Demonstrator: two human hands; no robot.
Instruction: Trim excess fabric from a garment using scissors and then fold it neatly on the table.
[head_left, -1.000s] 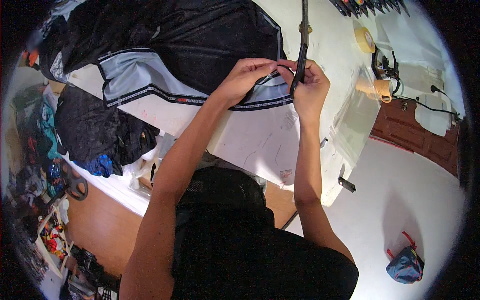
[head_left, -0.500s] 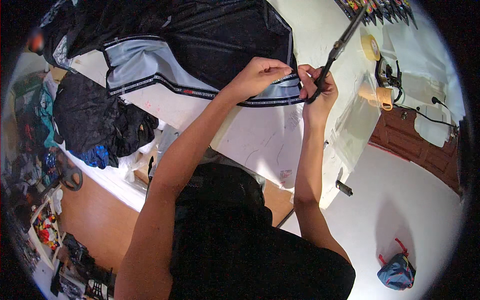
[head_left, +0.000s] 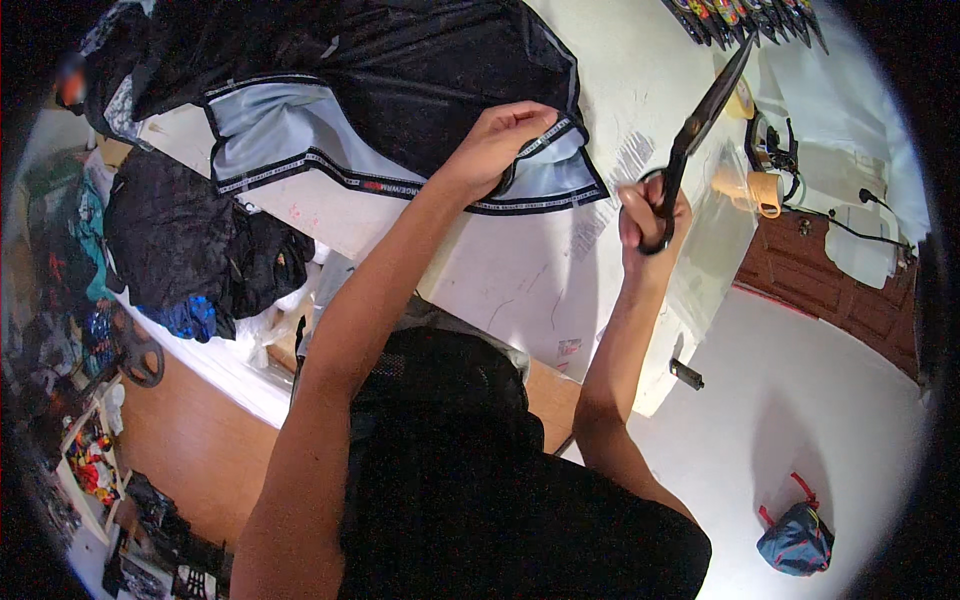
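A black garment with a pale grey lining and black taped edges lies spread over the white table. My left hand pinches its taped edge near the right corner and folds a bit of it up, so the lining shows there. Away from the cloth, my right hand is closed round the handles of large black scissors. Their blades look closed and point up toward the far right. The fingertips of my left hand partly cover the edge they hold.
The white table ends in a near edge before me. Left of it lies a heap of black cloth. On the right are an orange mug, a tape roll and clear plastic sheeting. A blue drawstring bag rests on the floor.
My right hand has drawn back from the garment's corner, down and to the right, with the scissors. My left hand has shifted slightly left and up, lifting the edge.
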